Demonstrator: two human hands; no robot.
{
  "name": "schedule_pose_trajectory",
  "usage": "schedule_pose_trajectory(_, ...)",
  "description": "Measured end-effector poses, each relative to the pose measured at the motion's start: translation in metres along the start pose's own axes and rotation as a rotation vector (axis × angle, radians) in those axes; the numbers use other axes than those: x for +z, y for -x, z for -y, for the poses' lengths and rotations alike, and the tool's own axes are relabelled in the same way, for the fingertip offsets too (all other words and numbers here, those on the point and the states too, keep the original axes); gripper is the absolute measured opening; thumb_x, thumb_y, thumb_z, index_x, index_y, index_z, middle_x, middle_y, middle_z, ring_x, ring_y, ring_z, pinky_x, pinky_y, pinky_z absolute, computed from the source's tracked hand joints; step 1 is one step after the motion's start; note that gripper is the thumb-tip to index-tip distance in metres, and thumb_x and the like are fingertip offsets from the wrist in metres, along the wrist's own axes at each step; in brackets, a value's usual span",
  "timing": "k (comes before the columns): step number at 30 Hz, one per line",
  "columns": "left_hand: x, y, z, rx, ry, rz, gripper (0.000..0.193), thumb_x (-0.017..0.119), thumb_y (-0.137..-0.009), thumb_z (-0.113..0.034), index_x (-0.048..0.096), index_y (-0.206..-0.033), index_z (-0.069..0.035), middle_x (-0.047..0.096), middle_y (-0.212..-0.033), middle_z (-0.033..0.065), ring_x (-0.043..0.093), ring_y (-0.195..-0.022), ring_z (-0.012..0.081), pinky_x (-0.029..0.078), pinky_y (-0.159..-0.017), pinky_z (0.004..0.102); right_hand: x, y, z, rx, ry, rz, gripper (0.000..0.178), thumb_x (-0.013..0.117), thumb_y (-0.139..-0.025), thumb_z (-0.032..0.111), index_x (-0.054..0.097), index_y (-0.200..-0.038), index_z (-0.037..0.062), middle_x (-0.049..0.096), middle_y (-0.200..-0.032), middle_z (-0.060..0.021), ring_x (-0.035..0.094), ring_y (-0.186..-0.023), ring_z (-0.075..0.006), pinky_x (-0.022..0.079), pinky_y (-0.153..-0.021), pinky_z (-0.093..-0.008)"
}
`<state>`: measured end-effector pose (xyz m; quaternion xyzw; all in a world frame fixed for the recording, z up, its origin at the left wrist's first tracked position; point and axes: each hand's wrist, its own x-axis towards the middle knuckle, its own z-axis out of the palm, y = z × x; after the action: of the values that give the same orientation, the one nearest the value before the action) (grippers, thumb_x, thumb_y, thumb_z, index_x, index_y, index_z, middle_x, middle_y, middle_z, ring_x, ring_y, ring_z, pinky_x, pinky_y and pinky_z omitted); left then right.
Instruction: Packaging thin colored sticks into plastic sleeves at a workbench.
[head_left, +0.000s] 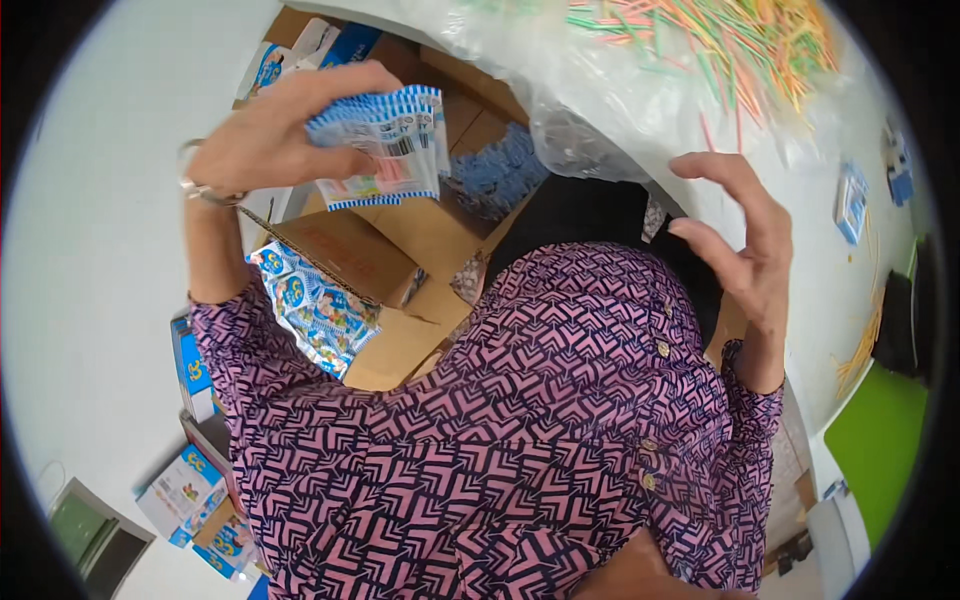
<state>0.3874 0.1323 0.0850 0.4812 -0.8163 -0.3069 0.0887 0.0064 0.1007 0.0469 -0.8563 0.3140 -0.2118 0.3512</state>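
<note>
My left hand (290, 135) grips a small stack of clear sachets (400, 150) with blue-striped crimped ends, fingers behind and thumb in front. Pinkish and greenish contents show through the front sachet. Apart from it, over the table's edge, my right hand (755, 235) is raised with thumb and forefinger spread and nothing between them. Below the left hand stands an open cardboard box (350, 250) with a flap up. Beside its flap, next to my left sleeve, lies a pile of blue-and-white printed packets (320, 310). Further back, a heap of bluish clear sachets (500, 170) sits in a carton.
Loose pink, green and orange sticks (740, 40) lie on clear plastic sheeting (590, 120) over the white table (800, 190). A small blue-and-white box (851, 203) rests at the table's right. More blue-and-white boxes (185, 490) stand at lower left. A green chair (880, 440) is at right.
</note>
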Motion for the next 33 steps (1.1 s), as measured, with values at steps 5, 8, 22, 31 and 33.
schedule_pose_trajectory(5,0.066,-0.002,0.104,-0.161,0.167,0.08,0.033,0.067,-0.08,-0.014,0.051,-0.108,-0.005,0.06,-0.088,0.008,0.061,-0.056,0.0156,0.049,-0.049,0.0283,0.019,-0.014,-0.01,-0.026,0.405,-0.171,0.049,0.076,-0.07,0.013,0.054,-0.112,0.0005,0.056,-0.115,-0.0137,0.055,-0.104,-0.0292,0.043,-0.09,-0.0361)
schedule_pose_trajectory(8,0.112,-0.039,0.164,0.074,0.038,0.007,0.04,0.069,-0.077,-0.02,0.051,-0.109,-0.006,0.06,-0.091,0.0127,0.063,-0.071,0.0277,0.051,-0.063,0.0358,0.028,-0.008,-0.025,0.065,0.506,-0.154,0.058,0.078,-0.067,0.015,0.05,-0.117,0.0025,0.049,-0.124,-0.0145,0.049,-0.112,-0.032,0.042,-0.091,-0.0388)
schedule_pose_trajectory(22,0.208,-0.132,0.261,-0.162,-0.358,0.372,0.038,0.068,-0.07,-0.019,0.063,-0.106,-0.009,0.063,-0.106,0.0142,0.059,-0.103,0.0329,0.05,-0.083,0.0403,0.047,0.007,-0.05,0.095,0.858,-0.002,0.074,0.072,-0.059,0.016,0.041,-0.124,0.0003,0.037,-0.131,-0.0247,0.037,-0.112,-0.0463,0.033,-0.092,-0.0523)
schedule_pose_trajectory(31,0.343,-0.162,0.336,-0.387,-0.19,0.192,0.023,0.063,-0.075,-0.017,0.067,-0.096,-0.01,0.064,-0.101,0.0146,0.06,-0.101,0.0321,0.051,-0.079,0.0411,0.069,-0.035,-0.059,1.224,1.342,0.482,0.072,0.066,-0.07,0.041,0.045,-0.126,0.0005,0.049,-0.123,-0.0218,0.044,-0.115,-0.0381,0.036,-0.09,-0.0492)
schedule_pose_trajectory(33,0.359,-0.153,0.341,-0.448,-0.144,0.213,0.02,0.061,-0.079,-0.02,0.067,-0.095,-0.011,0.065,-0.1,0.0144,0.06,-0.1,0.0321,0.051,-0.08,0.0414,0.077,-0.039,-0.068,1.178,1.337,0.516,0.072,0.066,-0.07,0.041,0.045,-0.126,0.0006,0.049,-0.123,-0.0219,0.044,-0.115,-0.0382,0.036,-0.091,-0.0492)
